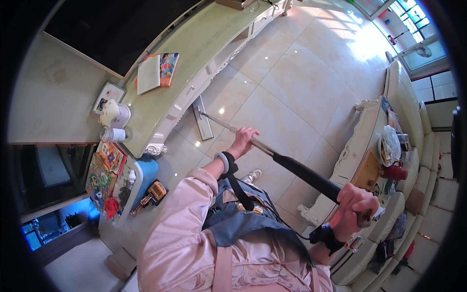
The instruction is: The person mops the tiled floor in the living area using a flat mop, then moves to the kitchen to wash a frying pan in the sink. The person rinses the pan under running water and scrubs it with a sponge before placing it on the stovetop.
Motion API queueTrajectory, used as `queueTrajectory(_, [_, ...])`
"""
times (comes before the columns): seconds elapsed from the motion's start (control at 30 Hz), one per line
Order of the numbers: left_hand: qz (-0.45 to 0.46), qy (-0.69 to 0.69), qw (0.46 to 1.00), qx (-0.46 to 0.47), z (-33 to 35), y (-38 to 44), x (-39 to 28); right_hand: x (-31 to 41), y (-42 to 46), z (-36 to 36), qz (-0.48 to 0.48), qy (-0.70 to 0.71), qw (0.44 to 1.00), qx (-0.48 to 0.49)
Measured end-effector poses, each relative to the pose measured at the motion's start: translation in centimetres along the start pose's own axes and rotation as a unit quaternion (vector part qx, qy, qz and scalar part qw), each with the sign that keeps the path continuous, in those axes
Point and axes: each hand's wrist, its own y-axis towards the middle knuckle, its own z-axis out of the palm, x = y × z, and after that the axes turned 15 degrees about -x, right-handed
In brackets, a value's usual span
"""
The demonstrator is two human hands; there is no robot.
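A flat mop (203, 120) lies with its long, narrow head on the tiled floor, one end close under the carved edge of the white TV cabinet. Its metal pole rises toward me and ends in a black foam grip. My left hand (245, 141) is closed around the metal part of the pole, partway up. Around the top end of the handle, past the black grip (308, 175), wraps my right hand (357, 208). A pale bangle and a black strap circle my left wrist; a black band is on my right wrist.
The long TV cabinet (178, 93) runs along the left, bearing books (168, 69) and a glass jar (113, 134). A toy excavator (155, 193) stands on the floor by a blue-sided box. On the right are a cluttered coffee table (346, 164) and a cream sofa (401, 87).
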Motion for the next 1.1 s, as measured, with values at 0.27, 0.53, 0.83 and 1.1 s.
queueTrajectory(0.27, [0.041, 0.008, 0.999, 0.01, 8.8, 6.1, -6.2, 3.3, 1.8, -4.1, -0.042, -0.097, 0.993, 0.051])
queueTrajectory(0.53, [0.172, -0.092, 0.954, 0.227, 23.9, 14.4, -12.5, 3.4, 0.1, -5.4, -0.071, -0.365, 0.917, -0.141])
queueTrajectory(0.83, [0.226, -0.272, 0.821, 0.449, 24.3, 13.7, -22.3, 8.0, 8.6, 0.7, -0.112, -0.497, 0.781, -0.363])
queueTrajectory(1.1, [0.284, -0.225, 0.864, 0.349, 17.7, 23.0, -17.6, 7.9, 15.0, -2.2, -0.094, -0.296, 0.925, -0.219])
